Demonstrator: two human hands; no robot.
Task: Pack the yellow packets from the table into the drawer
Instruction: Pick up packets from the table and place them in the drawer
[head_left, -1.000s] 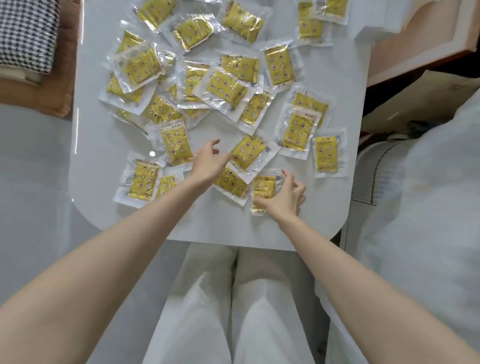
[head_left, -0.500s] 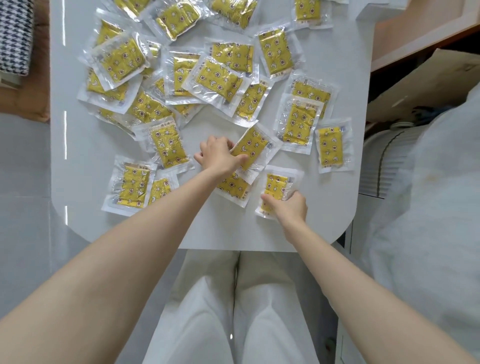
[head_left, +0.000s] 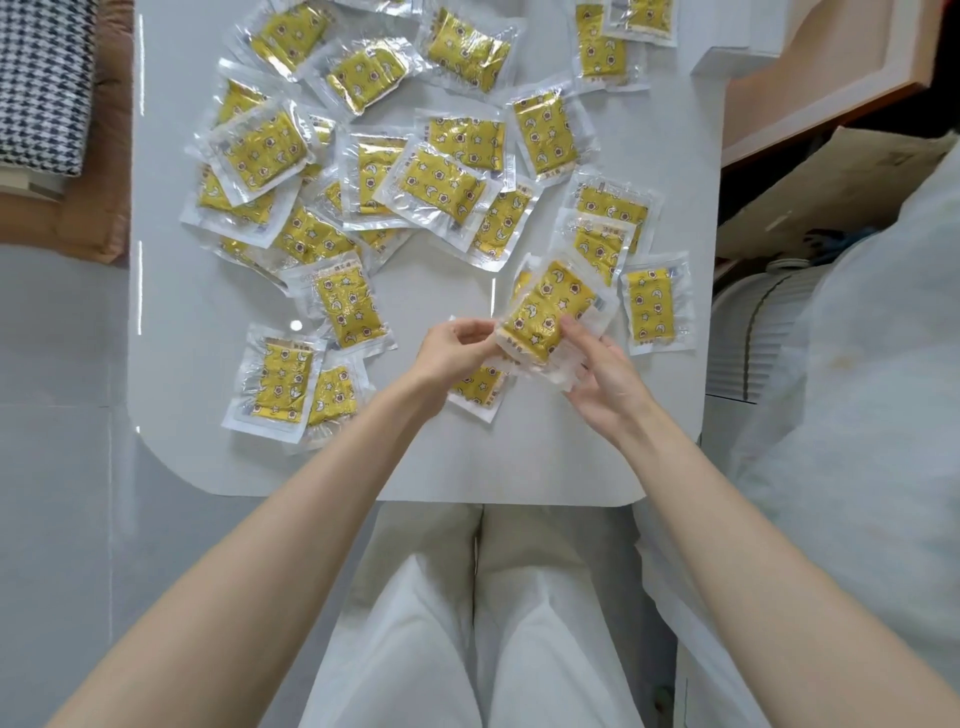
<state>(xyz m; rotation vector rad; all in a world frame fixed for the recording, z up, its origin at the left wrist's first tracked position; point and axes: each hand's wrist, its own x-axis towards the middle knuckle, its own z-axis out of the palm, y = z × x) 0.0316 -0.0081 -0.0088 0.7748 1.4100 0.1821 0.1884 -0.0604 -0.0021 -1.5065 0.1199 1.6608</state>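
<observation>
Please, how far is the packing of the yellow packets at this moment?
Done: nothing shows as packed; no drawer is in view. In hand: the left hand and the right hand hold the lifted packets above the table. Left: many scattered packets lie on it.

— Where are the packets (head_left: 441, 187)?
— Spread over the table (head_left: 467, 467), heaped at its far left.
— And the hands?
— The left hand (head_left: 452, 348) and right hand (head_left: 608, 384) share a held packet (head_left: 545, 312) above the near middle.
</observation>
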